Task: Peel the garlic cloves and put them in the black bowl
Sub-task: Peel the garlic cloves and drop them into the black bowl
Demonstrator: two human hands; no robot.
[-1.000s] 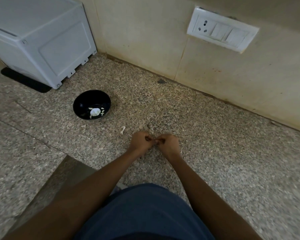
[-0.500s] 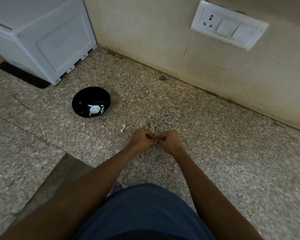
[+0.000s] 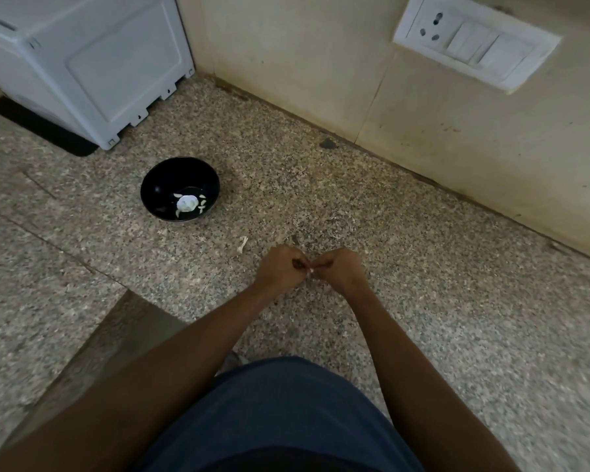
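Speckled granite, grey and tan with a coarse grain, forms the worktop (image 3: 423,267) that runs back to a stained cream wall. Just above it, near the middle of the view, a small pale garlic clove (image 3: 310,272) shows as a sliver of white between two fists; it is too small and too covered to tell which way its long axis lies. The left hand (image 3: 280,270) has its fingers curled tight, and its grip closes on the clove from the left. The right hand (image 3: 341,269) is curled the same way, thumb and fingertips pinching the clove from the right, so that the knuckles of the two hands nearly meet. Both bare forearms reach forward over a blue garment at the bottom edge.

A thin white scrap of skin (image 3: 242,244) lies on the stone just beyond the left hand, slanted. Farther left and back stands the black bowl (image 3: 157,189), round, glossy and upright, well apart from the hands. In its bottom lie a round white lump and several small pale slivers around it, the peeled cloves (image 3: 186,203).

Behind the bowl sits a white plastic appliance (image 3: 82,63) with a panelled side on a black mat. A white switch plate (image 3: 474,46) with a socket is set in the wall at upper right.
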